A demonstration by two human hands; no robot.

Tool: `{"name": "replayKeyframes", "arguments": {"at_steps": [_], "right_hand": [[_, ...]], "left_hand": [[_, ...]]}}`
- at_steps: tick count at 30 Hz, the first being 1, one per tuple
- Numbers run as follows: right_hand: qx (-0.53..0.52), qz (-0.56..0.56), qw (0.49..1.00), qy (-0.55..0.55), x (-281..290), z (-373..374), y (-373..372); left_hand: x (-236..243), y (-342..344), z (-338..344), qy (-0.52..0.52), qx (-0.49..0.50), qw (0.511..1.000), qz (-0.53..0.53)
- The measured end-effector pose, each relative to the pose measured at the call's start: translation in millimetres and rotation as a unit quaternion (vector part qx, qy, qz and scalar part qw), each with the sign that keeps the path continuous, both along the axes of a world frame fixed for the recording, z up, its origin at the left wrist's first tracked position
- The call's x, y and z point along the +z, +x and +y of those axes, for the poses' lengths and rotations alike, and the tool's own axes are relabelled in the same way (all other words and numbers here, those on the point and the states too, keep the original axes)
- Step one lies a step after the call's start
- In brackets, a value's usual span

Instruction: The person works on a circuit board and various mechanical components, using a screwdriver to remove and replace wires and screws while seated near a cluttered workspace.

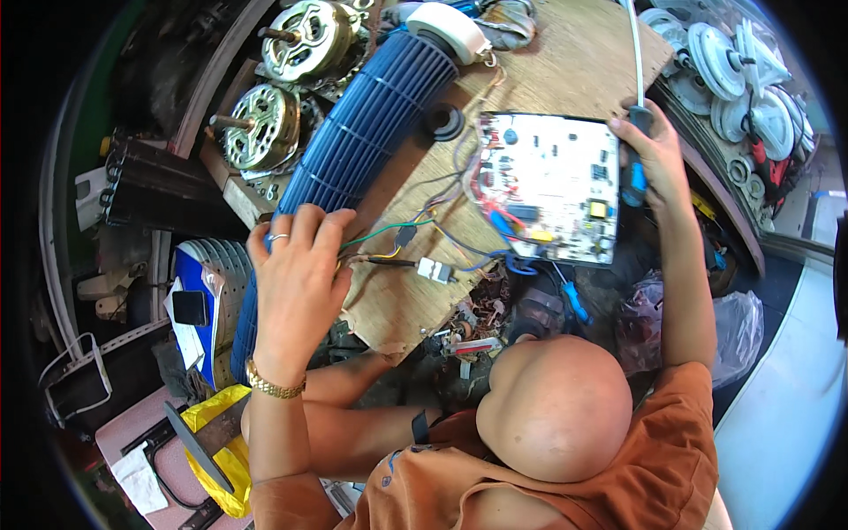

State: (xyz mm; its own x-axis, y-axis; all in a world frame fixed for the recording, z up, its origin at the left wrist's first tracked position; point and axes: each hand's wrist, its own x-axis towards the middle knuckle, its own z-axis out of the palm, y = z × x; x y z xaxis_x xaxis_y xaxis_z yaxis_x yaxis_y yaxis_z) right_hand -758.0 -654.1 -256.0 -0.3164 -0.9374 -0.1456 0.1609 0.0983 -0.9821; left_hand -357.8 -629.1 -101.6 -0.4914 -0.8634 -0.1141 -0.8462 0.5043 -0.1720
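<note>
a bare knee (561, 411), seemingly, is looming toward five o'clock. at two, the right hand (658, 155) is clamping the circuit board (549, 181), probably light, stiff, fragile: best held by edges. at nine, whether the left hand (305, 269) is gripping wires (380, 230) is unclear. motors (262, 132) are flanking the wooden counter (565, 53) toward ten.

Two round metal motors (305, 44) with protruding shafts sat at the upper left, one nearer than the other. A dark ring (444, 122) lay on the wooden board (565, 62), and a greyish cloth (510, 25) was bunched near its far edge. To the right, white plastic wheels (714, 60) were heaped beside a red-and-black tool (777, 170), with a clear plastic bag (738, 336) lower down. At left, a dark-screened phone (190, 308) rested above a crumpled yellow bag (237, 477).
</note>
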Motion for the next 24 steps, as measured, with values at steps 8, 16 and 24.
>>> {"name": "replayKeyframes", "arguments": {"at_steps": [8,16,24], "right_hand": [[-0.02,-0.002,1.0,-0.02,3,17,33],[0.032,0.192,0.981,0.009,42,95,-1],[0.033,0.06,0.995,0.065,22,145,2]], "left_hand": [[-64,-49,17,0.046,-0.207,0.94,0.266],[-90,-92,-4,0.077,-0.185,0.935,0.294],[-107,-96,-5,-0.005,-0.199,0.929,0.313]]}}
